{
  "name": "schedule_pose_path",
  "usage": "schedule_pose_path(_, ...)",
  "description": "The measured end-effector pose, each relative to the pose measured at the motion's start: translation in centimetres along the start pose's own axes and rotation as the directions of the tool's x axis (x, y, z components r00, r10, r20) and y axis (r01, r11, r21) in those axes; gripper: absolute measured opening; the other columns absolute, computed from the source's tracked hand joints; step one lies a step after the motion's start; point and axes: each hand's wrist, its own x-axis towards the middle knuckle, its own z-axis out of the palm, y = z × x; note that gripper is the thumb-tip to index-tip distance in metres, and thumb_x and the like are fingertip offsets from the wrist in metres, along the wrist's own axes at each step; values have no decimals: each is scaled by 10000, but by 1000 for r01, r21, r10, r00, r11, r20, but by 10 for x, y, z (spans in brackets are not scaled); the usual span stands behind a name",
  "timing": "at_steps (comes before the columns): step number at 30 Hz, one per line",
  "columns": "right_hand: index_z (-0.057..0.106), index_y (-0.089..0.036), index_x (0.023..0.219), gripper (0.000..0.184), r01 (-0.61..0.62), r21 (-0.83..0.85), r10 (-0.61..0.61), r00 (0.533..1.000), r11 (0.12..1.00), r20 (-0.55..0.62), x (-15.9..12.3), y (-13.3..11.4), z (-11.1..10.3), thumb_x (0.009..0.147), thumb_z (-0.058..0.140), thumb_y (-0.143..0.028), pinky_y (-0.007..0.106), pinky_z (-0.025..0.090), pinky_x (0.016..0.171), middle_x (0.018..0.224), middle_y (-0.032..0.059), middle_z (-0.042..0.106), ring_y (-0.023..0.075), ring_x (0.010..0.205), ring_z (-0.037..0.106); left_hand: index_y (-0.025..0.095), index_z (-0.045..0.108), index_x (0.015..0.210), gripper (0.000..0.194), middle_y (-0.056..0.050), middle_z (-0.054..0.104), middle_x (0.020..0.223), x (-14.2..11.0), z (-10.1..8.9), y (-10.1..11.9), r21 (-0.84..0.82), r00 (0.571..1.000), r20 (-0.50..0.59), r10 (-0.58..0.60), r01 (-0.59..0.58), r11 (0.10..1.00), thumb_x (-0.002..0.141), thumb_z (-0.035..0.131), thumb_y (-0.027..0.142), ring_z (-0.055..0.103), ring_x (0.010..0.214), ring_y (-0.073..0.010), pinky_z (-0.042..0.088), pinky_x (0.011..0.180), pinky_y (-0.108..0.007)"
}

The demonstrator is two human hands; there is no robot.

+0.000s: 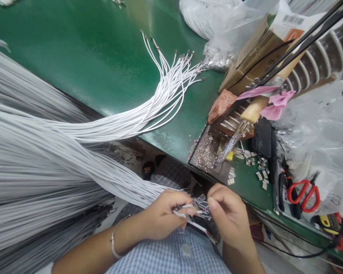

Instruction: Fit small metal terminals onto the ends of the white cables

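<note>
My left hand (162, 215) is closed around the ends of a few thin white wires (185, 217) in front of my lap. My right hand (228, 215) is pinched beside it on small metal parts (203, 207) at the wire tips. A big bundle of white wires (45, 167) sweeps in from the left to my left hand. A second fan of white wires with metal terminals (171, 80) lies on the green table (88, 57).
A soldering iron (246, 118) rests on a stand over a tray of solder bits (205, 152), next to a brick piece (221, 104). Red-handled scissors (303, 192), small loose components (260, 167), a cardboard box (260, 57) and plastic bags (223, 23) crowd the right side.
</note>
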Motion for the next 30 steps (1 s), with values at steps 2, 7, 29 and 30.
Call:
schedule_pose_path(2,496,-202,698,220,-3,11,3,1000,1000,2,0,-1,1,916,522,-197,248,357,547,673,-25,481,117,598,467,155,537,590,500,7,509,514,1,0,0,-2,1000,26,10,-10,1000,946,432,490,468,485,-104,349,496,-212)
schedule_pose_path(7,510,-199,707,207,-15,24,15,1000,1000,25,1,-1,1,913,528,-200,249,371,555,685,-18,499,121,614,481,177,422,580,468,42,380,514,3,-1,-1,-14,997,75,27,-26,1000,953,417,461,344,469,-88,278,476,-229)
schedule_pose_path(29,656,-246,970,193,12,25,-14,998,1000,62,1,0,-4,897,536,-114,230,438,643,820,-9,589,115,734,562,147,528,601,482,7,503,521,2,-1,0,30,997,49,61,-63,998,966,404,435,457,485,-101,353,497,-207)
schedule_pose_path(30,657,-244,963,193,13,33,-15,997,999,70,1,-1,-4,898,531,-112,232,437,639,817,-8,586,116,732,559,146,530,591,486,5,510,519,2,0,0,39,997,52,61,-63,997,970,401,423,471,489,-102,363,506,-204)
